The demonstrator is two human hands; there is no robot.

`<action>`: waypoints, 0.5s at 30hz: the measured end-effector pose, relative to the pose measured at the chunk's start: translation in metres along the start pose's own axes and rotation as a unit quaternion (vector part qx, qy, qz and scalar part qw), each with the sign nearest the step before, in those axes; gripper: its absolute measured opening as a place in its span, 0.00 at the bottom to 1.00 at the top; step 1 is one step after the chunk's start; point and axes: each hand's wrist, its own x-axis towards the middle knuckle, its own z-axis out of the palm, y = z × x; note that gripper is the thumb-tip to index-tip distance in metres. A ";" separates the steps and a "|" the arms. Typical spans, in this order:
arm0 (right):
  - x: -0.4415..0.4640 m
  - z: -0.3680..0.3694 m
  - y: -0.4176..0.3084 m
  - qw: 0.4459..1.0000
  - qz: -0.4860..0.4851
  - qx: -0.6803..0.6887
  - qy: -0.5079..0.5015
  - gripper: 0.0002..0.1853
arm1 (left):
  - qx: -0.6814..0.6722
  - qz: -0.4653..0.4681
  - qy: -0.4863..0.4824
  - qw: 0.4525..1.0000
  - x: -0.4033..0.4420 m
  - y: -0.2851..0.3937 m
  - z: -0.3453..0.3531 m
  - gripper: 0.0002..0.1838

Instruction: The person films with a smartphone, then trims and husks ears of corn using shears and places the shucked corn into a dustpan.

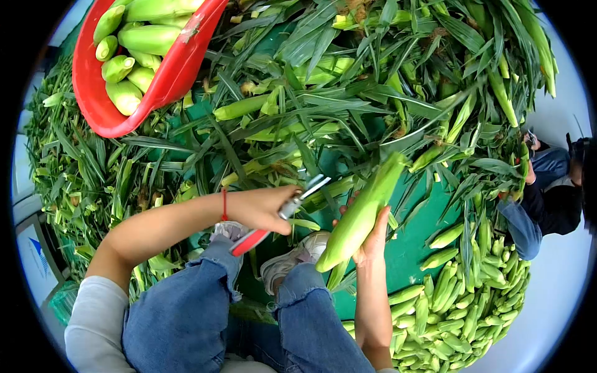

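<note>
My left hand [267,208], with a red band at the wrist, is closed around pruning shears [250,241] that have a red handle. The metal blades point up and right, toward the corn, with a gap between them and the ear. In my right hand [372,239] is a green husked ear of corn [360,214], tilted with its narrower end up and to the right. The thumb shows on its right side and fingertips show behind its left side. Both hands are above my knees and shoes.
A red basket [186,50] of trimmed ears stands at the upper left. Leafy stalks [373,105] cover much of the green floor [407,248]. Many husked ears [448,311] are piled at the lower right. Another person [553,186] sits at the right edge.
</note>
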 end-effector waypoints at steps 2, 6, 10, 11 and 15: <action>-0.005 0.004 0.001 0.999 -0.027 -0.040 -0.013 0.39 | -0.057 -0.010 -0.039 0.998 0.008 0.019 0.003 0.47; -0.002 0.023 -0.009 0.990 -0.047 -0.121 -0.060 0.31 | -0.034 0.159 0.047 0.986 0.031 0.033 0.006 0.48; 0.000 0.047 0.002 0.986 -0.056 -0.134 0.081 0.29 | 0.083 0.148 0.192 0.967 0.037 0.054 0.001 0.36; 0.002 0.053 -0.001 0.988 -0.050 -0.115 0.090 0.29 | 0.073 0.134 0.214 0.965 0.034 0.059 -0.002 0.34; -0.003 0.050 -0.015 0.997 0.010 -0.029 -0.073 0.34 | -0.131 0.103 0.401 0.901 0.041 0.021 -0.033 0.28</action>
